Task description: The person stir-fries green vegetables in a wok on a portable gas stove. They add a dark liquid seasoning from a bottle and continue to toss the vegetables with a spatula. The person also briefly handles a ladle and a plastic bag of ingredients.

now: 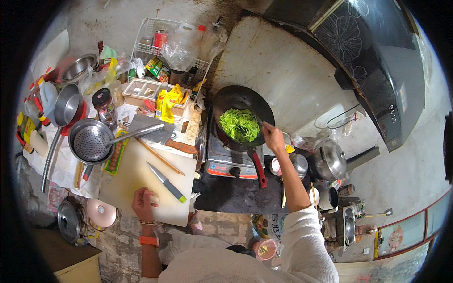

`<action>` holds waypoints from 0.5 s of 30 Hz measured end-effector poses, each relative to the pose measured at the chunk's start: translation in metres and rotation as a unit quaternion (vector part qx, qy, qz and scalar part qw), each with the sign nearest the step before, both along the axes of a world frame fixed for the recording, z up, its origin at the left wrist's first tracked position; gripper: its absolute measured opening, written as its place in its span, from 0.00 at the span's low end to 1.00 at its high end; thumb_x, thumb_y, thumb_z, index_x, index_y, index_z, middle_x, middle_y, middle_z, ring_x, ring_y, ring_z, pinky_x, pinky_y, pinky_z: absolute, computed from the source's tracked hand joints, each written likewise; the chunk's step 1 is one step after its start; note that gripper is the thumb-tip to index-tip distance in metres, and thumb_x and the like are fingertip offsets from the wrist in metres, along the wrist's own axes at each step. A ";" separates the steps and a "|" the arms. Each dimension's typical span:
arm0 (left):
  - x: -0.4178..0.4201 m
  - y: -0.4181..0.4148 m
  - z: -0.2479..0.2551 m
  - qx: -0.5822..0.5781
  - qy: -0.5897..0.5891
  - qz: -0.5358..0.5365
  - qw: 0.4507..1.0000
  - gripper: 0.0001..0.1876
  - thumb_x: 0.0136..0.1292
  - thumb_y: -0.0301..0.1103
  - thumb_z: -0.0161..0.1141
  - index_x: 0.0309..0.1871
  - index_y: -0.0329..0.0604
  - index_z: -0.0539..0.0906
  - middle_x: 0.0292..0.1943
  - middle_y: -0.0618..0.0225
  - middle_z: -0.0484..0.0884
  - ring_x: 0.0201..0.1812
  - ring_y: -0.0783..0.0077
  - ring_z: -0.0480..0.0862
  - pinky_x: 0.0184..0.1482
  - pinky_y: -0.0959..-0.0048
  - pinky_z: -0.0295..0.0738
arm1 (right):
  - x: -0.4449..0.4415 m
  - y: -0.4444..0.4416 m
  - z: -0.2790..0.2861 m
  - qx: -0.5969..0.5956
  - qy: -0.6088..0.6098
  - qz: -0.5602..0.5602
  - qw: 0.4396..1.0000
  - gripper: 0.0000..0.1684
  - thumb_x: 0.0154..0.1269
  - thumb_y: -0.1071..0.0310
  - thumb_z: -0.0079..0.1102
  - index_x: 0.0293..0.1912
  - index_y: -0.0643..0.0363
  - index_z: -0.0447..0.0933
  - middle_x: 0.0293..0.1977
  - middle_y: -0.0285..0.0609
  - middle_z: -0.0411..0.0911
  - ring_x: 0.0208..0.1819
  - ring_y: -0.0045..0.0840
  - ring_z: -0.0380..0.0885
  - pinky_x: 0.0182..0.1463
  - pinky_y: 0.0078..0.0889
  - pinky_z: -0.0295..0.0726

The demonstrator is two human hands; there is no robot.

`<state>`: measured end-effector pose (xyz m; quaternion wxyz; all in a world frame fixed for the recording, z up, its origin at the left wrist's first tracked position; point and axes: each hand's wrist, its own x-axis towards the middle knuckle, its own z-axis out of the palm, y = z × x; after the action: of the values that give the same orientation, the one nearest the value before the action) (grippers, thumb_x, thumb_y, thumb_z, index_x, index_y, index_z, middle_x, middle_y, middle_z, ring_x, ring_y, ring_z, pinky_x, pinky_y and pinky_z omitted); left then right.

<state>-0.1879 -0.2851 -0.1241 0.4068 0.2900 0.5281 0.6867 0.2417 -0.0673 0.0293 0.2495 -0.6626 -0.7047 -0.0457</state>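
Observation:
My left hand [142, 201] rests at the front of the white cutting board [116, 189], its fingers curled around a small pale piece [154, 200]. On that board lie a paring knife [166, 182] with a grey and green handle and a pair of wooden chopsticks [161, 156]. My right hand [273, 137] is at the right rim of a dark wok [247, 93], fingers bent together; whether they pinch anything cannot be seen. Cut green vegetable pieces [240, 123] fill the wok's bottom. Its red handle [260, 173] points toward me, with neither hand on it.
The wok sits on a portable gas stove [226, 166]. Left of it lie a cleaver [159, 134], a perforated ladle [92, 143] over a metal pan, and a seasoning box [141, 90]. A lidded steel pot [329, 159] stands right. A range hood [375, 70] overhangs the upper right.

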 end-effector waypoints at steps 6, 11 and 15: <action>-0.005 -0.005 -0.003 -0.008 0.006 0.012 1.000 0.08 0.63 0.29 0.53 0.42 0.35 0.75 0.29 0.68 0.78 0.23 0.83 0.77 0.16 0.85 0.73 | -0.023 -0.078 0.054 -0.050 -0.248 0.110 0.961 0.18 0.57 0.61 0.54 0.49 0.36 0.77 0.20 0.44 0.74 0.22 0.36 0.75 0.23 0.38 0.72; -0.003 -0.001 -0.009 -0.001 0.002 0.001 1.000 0.08 0.64 0.28 0.52 0.42 0.34 0.75 0.28 0.68 0.78 0.23 0.82 0.77 0.16 0.85 0.74 | 0.018 -0.122 0.080 -0.003 -0.318 0.076 0.945 0.17 0.56 0.62 0.55 0.46 0.37 0.79 0.19 0.38 0.70 0.17 0.31 0.73 0.19 0.33 0.70; -0.004 -0.002 -0.007 -0.010 0.013 0.000 1.000 0.08 0.64 0.28 0.52 0.42 0.34 0.75 0.28 0.67 0.78 0.23 0.82 0.76 0.16 0.85 0.74 | 0.023 -0.135 0.101 -0.021 -0.207 -0.010 0.978 0.14 0.54 0.66 0.59 0.42 0.46 0.81 0.26 0.41 0.79 0.27 0.33 0.78 0.29 0.31 0.75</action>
<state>-0.1918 -0.2867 -0.1310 0.4032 0.2949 0.5397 0.6777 0.2645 -0.2027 0.1300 0.0838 -0.6509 -0.7351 -0.1701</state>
